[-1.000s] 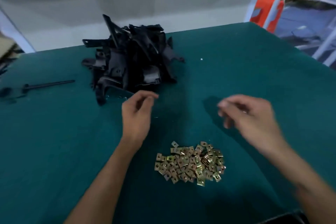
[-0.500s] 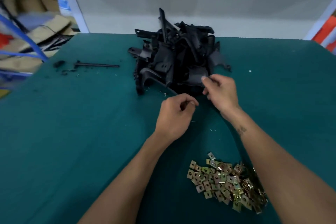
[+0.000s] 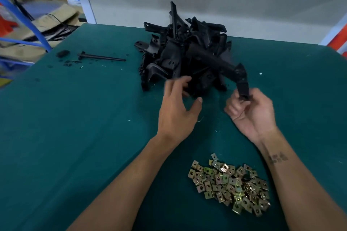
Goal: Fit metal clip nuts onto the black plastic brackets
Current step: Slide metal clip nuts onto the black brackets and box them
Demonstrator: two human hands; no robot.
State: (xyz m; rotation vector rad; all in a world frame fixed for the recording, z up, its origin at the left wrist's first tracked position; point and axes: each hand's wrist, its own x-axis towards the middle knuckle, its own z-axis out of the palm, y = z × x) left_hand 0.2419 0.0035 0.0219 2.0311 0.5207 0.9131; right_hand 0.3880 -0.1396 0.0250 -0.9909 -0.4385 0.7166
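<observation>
**One bracket gripped at the edge of the pile**

The right hand (image 3: pixel 249 110) is turned palm-up, its fingers curled round the lower end of a black bracket (image 3: pixel 242 84), pinching it just beside the pile of brackets (image 3: pixel 184 54). The bracket's upper end merges with the dark pile, so whether it is clear of the others cannot be told. The left hand (image 3: pixel 178 110) is spread, thumb out to the side, holding nothing; its blurred fingertips reach the near edge of the pile.

The pile sits toward the far side of the green worktop (image 3: pixel 75 137). The clip nuts (image 3: pixel 231 185), a loose heap of brassy squares, lie on the near side between the two forearms, well apart from the brackets. A black rod (image 3: pixel 102 58) and some small black bits lie left of the pile.
</observation>
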